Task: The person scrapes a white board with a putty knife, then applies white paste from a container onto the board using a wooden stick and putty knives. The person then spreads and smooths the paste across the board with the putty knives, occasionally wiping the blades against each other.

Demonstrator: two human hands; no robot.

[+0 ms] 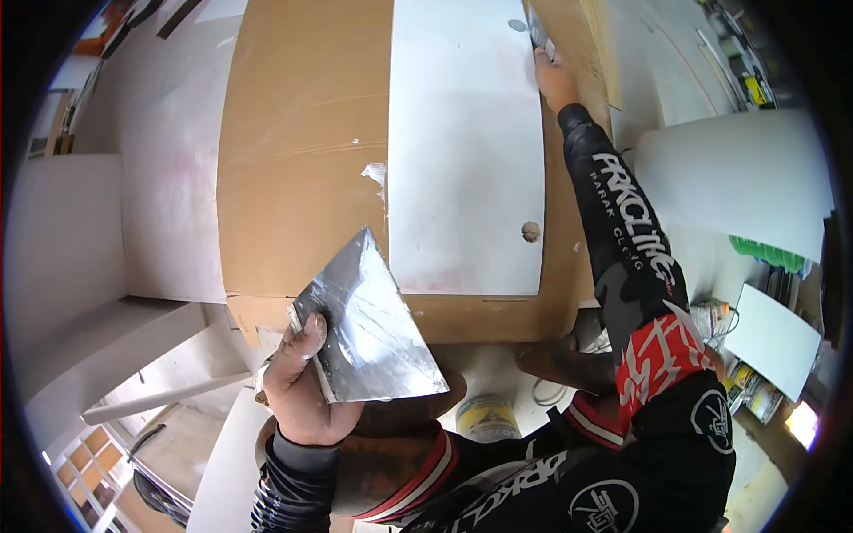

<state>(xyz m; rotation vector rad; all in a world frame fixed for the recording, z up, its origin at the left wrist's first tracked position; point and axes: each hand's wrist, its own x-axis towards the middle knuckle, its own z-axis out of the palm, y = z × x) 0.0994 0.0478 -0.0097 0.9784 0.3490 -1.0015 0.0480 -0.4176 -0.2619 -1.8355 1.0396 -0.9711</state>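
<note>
Gripping a wide metal blade (373,329) in the lower middle of the frame, our left hand (298,382) is closed on its near edge, with the thumb pressed flat on the smeared steel. The blade tilts up and points toward the brown board (302,160) that fills the upper middle. A white panel (466,151) lies on that board, with a round hole (530,231) near its lower right corner and a torn patch of white filler (378,173) at its left edge. Our right hand (555,80) reaches to the top of the frame, its fingers closed round a small scraper (538,31) set against the panel's right edge. Below the board, at lower centre, a can with a yellow label (487,417) stands between our arms.
</note>
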